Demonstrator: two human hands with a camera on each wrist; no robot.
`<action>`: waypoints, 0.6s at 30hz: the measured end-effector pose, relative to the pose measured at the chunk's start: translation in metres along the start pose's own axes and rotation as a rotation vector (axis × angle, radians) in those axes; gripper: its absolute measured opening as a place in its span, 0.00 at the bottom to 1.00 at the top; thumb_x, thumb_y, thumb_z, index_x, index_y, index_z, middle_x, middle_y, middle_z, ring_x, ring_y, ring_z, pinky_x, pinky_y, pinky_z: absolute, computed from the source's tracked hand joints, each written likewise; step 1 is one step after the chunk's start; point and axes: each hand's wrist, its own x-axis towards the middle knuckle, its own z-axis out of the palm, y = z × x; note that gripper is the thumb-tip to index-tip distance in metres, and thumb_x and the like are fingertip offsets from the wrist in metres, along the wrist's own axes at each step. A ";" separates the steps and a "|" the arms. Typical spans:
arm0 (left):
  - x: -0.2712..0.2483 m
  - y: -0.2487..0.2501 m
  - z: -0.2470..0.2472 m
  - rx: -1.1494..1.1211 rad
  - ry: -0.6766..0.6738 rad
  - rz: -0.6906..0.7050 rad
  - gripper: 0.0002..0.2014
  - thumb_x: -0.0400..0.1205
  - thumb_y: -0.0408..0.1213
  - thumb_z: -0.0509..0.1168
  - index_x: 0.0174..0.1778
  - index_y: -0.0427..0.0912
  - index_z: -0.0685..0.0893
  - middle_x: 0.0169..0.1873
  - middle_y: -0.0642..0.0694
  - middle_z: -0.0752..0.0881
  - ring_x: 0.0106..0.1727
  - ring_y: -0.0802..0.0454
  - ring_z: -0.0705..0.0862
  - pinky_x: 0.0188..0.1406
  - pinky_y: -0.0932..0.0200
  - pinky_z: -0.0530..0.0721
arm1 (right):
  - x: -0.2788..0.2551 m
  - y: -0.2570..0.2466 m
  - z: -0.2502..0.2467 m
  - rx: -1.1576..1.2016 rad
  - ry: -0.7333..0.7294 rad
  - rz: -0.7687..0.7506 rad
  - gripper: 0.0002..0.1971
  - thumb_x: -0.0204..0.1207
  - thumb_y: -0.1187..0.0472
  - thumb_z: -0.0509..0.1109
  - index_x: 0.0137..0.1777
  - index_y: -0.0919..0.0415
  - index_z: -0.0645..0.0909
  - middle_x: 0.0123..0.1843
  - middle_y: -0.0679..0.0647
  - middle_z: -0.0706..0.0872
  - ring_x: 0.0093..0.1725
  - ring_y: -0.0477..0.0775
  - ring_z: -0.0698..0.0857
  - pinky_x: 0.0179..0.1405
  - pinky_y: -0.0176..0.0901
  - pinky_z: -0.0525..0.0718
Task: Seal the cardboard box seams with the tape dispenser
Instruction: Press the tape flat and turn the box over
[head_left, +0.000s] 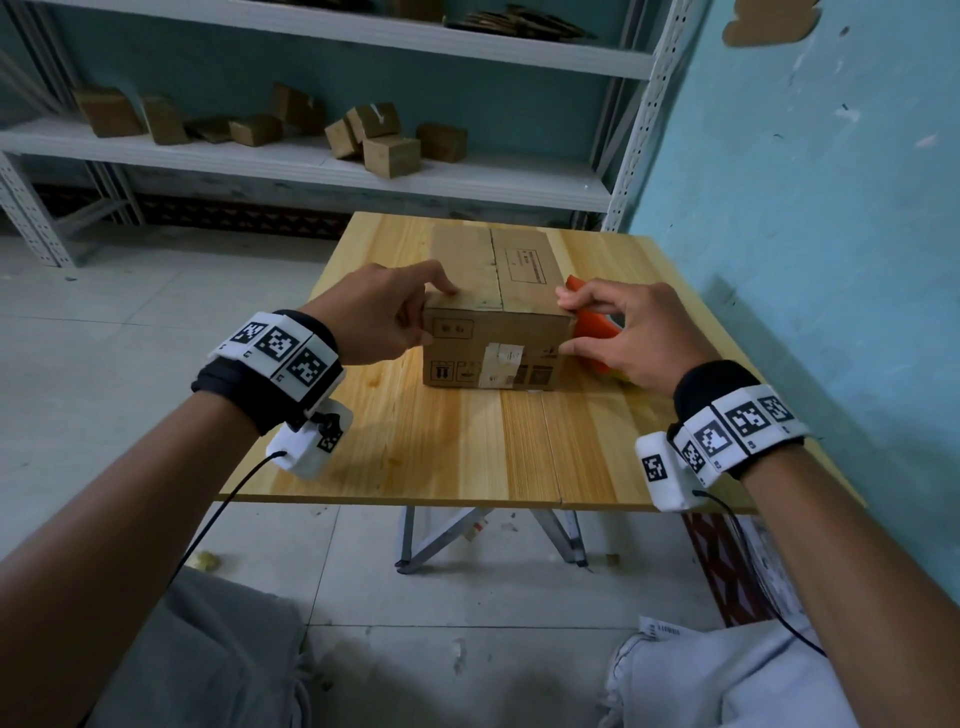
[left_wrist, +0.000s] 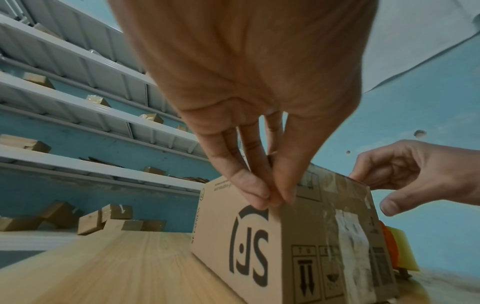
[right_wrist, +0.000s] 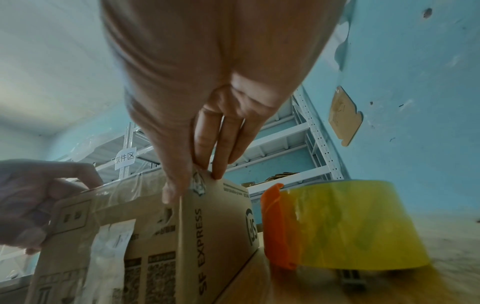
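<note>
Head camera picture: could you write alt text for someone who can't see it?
Two hands grip the near top corners of a closed cardboard box on a wooden table, the left hand at one corner and the right hand at the other. An orange tape dispenser lies beside the box, behind the right hand.

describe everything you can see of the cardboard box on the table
The cardboard box is a brown corrugated carton with black SF Express print and handling symbols, plus a torn white label on its near face. It stands flat on the wooden table, flaps closed, and the centre seam on top looks untaped. Old clear tape clings to the near face. The left hand grips its near left top corner, the right hand its near right corner. The tape dispenser stands just beside its right side.
</note>
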 end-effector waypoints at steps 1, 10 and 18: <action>0.000 -0.001 0.000 0.005 -0.002 0.007 0.26 0.77 0.35 0.72 0.70 0.48 0.74 0.39 0.52 0.85 0.43 0.56 0.84 0.50 0.56 0.84 | -0.001 0.001 -0.002 -0.003 -0.012 0.006 0.21 0.69 0.61 0.82 0.63 0.55 0.85 0.68 0.46 0.85 0.63 0.38 0.79 0.55 0.20 0.73; 0.005 -0.006 0.004 -0.025 0.065 0.035 0.17 0.80 0.38 0.69 0.65 0.46 0.78 0.33 0.51 0.84 0.38 0.58 0.83 0.42 0.61 0.81 | 0.004 0.002 0.005 0.042 0.088 -0.032 0.14 0.72 0.63 0.79 0.58 0.60 0.88 0.62 0.51 0.89 0.60 0.39 0.85 0.56 0.18 0.77; 0.001 -0.002 -0.011 -0.038 -0.026 -0.055 0.30 0.76 0.33 0.72 0.72 0.49 0.68 0.37 0.55 0.85 0.41 0.59 0.84 0.43 0.62 0.81 | 0.000 0.000 0.000 0.036 0.028 0.001 0.19 0.74 0.55 0.78 0.64 0.53 0.85 0.65 0.39 0.83 0.63 0.35 0.78 0.54 0.18 0.74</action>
